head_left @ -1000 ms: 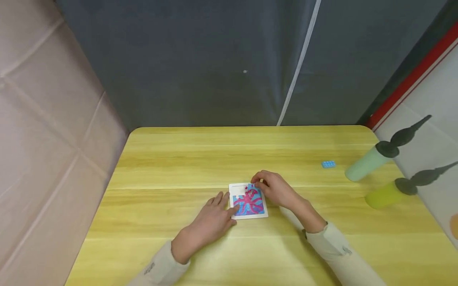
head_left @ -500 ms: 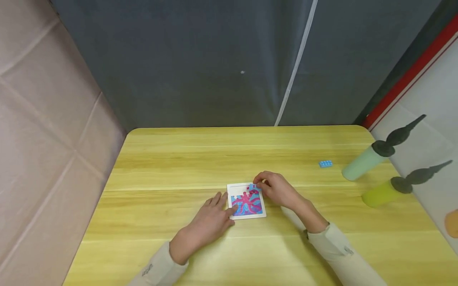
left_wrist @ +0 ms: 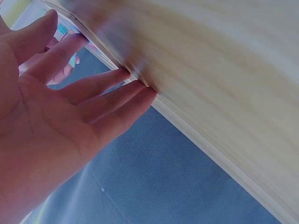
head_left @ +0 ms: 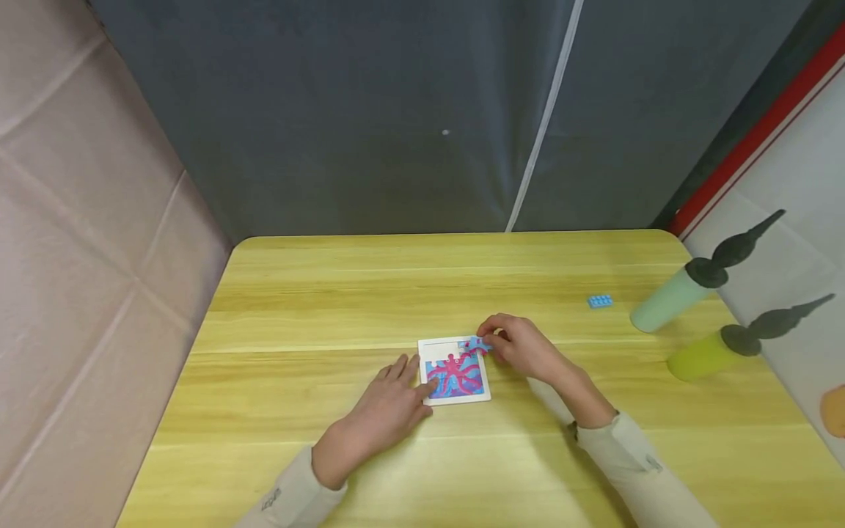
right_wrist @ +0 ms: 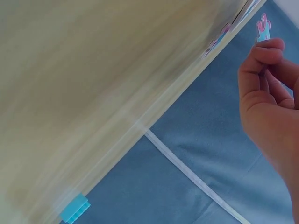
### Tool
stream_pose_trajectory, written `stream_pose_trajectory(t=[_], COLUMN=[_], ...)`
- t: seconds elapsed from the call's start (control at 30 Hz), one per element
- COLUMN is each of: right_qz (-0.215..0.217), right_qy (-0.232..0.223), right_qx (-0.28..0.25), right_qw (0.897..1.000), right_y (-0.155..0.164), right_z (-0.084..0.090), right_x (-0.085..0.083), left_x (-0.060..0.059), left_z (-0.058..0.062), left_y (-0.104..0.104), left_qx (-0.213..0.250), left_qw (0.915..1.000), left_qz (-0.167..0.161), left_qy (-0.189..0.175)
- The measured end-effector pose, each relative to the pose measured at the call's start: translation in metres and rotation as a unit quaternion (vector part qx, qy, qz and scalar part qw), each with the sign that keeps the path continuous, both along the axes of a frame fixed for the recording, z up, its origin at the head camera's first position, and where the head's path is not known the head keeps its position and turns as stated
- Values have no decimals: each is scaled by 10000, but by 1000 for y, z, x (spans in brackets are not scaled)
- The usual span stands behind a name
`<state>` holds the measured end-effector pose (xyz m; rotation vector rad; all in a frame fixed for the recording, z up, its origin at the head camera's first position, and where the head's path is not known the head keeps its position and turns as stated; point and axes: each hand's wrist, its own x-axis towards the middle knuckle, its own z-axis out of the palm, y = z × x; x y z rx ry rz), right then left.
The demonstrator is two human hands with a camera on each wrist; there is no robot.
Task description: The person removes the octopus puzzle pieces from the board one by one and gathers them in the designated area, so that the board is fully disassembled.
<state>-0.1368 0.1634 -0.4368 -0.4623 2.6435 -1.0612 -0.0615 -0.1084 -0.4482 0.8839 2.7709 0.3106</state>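
A square white puzzle tray point(head_left: 487, 397) lies on the table, holding a jigsaw of a pink octopus point(head_left: 455, 374) on blue. Part of its upper area shows bare white. My left hand point(head_left: 385, 412) lies with straight fingers at the tray's left side, one finger over the puzzle; the left wrist view shows its other fingertips point(left_wrist: 148, 91) down at the tray and tabletop. At the top right corner, my right hand point(head_left: 523, 350) pinches a pink and blue puzzle piece point(right_wrist: 263, 30) between thumb and finger. That piece overlaps the tray's right rim in the head view.
A light blue toy brick point(head_left: 600, 301) sits farther back on the right. Beyond it stand a pale green bottle point(head_left: 672, 301) and a yellow-green bottle point(head_left: 703, 357), both with dark tops. In the right wrist view, a flat pink-and-blue shape point(right_wrist: 217, 40) lies by the tray.
My right hand has moved slightly right with the puzzle piece, which has turned and shifted off the tray's top right corner over the rim. My left hand keeps its place.
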Motion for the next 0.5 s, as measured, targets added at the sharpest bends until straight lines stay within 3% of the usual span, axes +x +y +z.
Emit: stream_pose_trajectory(t=[0.5], right_qz=[-121], right_qy=[-162], right_qx=[-50], right_qw=[9998], right_y=[13], right_z=[-1], right_x=[0], left_x=[1], left_z=[-1], left_y=[-2], left_qx=[98], left_qw=[9999], left_qz=[-32], left_qy=[27])
